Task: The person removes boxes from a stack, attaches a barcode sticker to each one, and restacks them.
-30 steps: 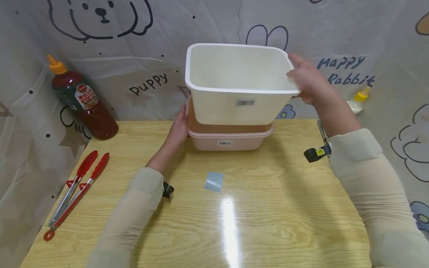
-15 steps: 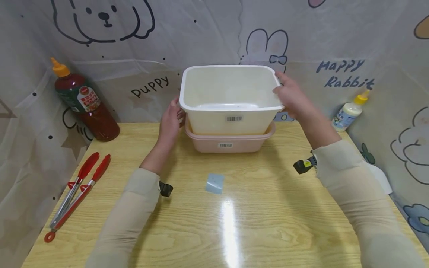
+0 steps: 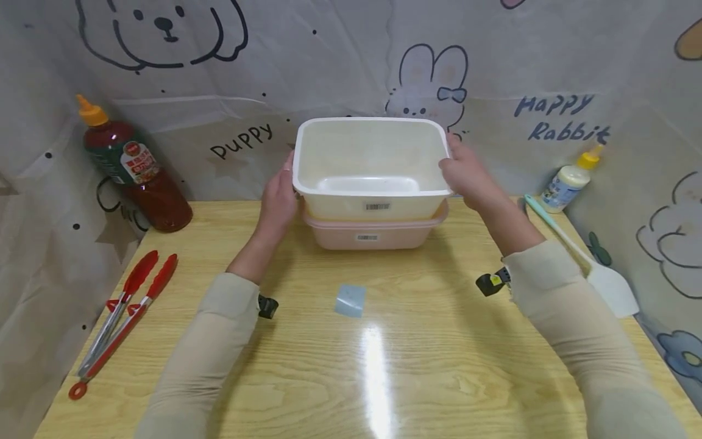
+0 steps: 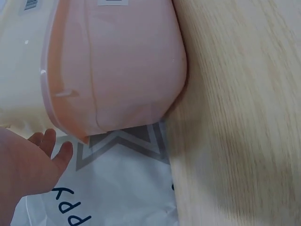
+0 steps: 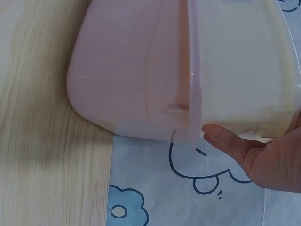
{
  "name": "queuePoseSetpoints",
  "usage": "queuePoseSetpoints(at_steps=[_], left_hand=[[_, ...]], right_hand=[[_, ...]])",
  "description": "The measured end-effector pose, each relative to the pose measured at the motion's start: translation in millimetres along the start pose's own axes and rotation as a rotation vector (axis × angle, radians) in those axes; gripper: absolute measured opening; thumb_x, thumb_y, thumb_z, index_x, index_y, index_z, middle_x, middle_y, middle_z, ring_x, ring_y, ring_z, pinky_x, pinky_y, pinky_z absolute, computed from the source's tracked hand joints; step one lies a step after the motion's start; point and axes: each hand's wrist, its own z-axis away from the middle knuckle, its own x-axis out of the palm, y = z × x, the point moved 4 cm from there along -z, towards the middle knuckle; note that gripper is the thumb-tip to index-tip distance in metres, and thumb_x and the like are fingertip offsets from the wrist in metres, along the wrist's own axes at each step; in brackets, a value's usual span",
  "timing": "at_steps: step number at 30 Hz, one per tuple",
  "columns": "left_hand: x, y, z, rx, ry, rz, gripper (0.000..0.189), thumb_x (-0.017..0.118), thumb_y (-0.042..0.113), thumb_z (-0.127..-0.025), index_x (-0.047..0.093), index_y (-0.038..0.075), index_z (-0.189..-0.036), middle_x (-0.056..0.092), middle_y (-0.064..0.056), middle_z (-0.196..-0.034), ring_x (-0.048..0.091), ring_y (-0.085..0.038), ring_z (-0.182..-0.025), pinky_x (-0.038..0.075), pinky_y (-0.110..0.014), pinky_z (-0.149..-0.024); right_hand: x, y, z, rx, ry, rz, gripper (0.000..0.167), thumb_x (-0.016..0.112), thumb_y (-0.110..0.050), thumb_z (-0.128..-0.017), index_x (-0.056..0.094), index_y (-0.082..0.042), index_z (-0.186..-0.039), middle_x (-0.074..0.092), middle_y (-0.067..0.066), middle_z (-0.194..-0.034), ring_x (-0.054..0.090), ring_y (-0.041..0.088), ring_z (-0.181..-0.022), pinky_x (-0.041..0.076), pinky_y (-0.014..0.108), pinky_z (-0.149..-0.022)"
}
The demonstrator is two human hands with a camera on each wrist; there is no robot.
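Observation:
A cream-white plastic bin [image 3: 340, 204] sits nested inside a pink bin [image 3: 329, 238] at the back of the table, its upper part standing well above the pink rim. My right hand [image 3: 468, 174] grips the white bin's right end, thumb over the rim. In the right wrist view a finger of that hand [image 5: 277, 160] reaches along the underside of the rim. My left hand [image 3: 278, 198] rests against the white bin's left end. The left wrist view shows this hand [image 4: 33, 160] with fingers spread beside the bin, close to the pink rim [image 4: 45, 89].
Red-tipped tongs [image 3: 126, 323] lie at the left. A red sauce bottle [image 3: 137, 171] leans at the back left. On the right are a small yellow-capped bottle [image 3: 567, 183] and a spatula [image 3: 611, 286]. A bluish square [image 3: 351, 300] lies on the wooden table [image 3: 307, 366].
The white bin has come down and slightly left into the pink bin, my right hand moving with it. My left hand has shifted from the pink bin's side up to the white bin's end.

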Motion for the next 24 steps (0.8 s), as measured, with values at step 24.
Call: queuePoseSetpoints(at_steps=[24], left_hand=[[5.8, -26.3, 10.0, -0.097, 0.014, -0.183, 0.060, 0.028, 0.052, -0.109, 0.035, 0.019, -0.158, 0.037, 0.002, -0.162, 0.034, -0.018, -0.152, 0.027, -0.035, -0.125]], right_hand=[[25.8, 14.1, -2.5, 0.026, 0.034, 0.152, 0.065, 0.030, -0.033, -0.110, 0.000, -0.017, -0.165, 0.017, 0.017, -0.170, 0.024, 0.040, -0.154, 0.022, 0.058, -0.124]])
